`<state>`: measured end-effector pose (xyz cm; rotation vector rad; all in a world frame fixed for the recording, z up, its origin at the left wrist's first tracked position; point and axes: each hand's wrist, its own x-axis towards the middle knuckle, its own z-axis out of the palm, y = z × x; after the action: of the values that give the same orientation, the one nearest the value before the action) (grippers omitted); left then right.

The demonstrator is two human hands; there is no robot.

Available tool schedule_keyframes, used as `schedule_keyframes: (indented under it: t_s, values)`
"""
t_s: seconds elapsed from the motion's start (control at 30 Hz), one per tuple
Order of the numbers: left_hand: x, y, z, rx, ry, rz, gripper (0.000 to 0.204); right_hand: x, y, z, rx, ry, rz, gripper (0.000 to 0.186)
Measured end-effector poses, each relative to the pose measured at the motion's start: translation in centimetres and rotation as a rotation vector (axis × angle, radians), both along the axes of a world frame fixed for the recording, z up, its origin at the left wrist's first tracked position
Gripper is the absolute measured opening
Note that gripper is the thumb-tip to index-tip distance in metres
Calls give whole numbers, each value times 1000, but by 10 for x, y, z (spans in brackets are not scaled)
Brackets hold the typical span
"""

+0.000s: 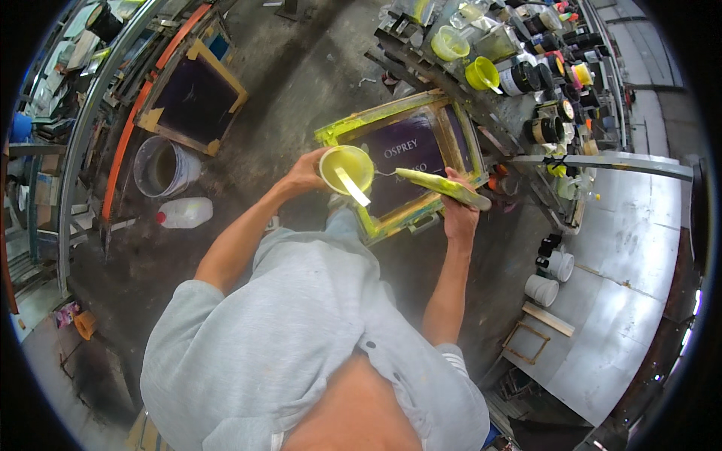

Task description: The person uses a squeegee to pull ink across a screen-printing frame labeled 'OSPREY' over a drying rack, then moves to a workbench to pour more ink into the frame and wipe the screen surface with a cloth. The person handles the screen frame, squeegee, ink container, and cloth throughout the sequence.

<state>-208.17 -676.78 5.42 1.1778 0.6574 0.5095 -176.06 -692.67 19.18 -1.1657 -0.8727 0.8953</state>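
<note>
My left hand (303, 173) is wrapped round a plastic tub (324, 167) with yellow-green ink inside. A white spatula (352, 186) stands in the tub and leans over its near rim. In my right hand (460, 216) is a squeegee (436, 183), its long edge smeared with the same ink and one end pointing toward the tub. A thin pale strand shows between the tub and that end; I cannot tell what it is. Behind both hands, a screen printing frame (391, 109) with ink-stained edges and a dark purple mesh with pale lettering stands tilted.
At the right, a bench (526, 113) is crowded with ink jars and yellow tubs. A second dark screen (197, 96) leans at the left, near a cloudy bucket (167, 167) and a white jug (185, 213). White pails (541, 289) are by a pale metal surface (624, 301).
</note>
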Motion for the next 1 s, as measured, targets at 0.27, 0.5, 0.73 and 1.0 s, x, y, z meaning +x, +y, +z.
schedule_keyframes:
  t_s: [0.27,0.5,0.73,1.0]
  values:
    - [50,8,34,35,-173,-150,92,-4,-9,33,141,-33,48,22]
    - [65,1,66,-11,-273,-137,91,-23,-17,37,317,-253,-83,21]
    - [70,-5,79,-64,-289,-60,93,-33,-14,18,390,-306,-168,25]
    - [57,-10,74,67,-205,69,88,-40,17,-32,139,-469,-252,21]
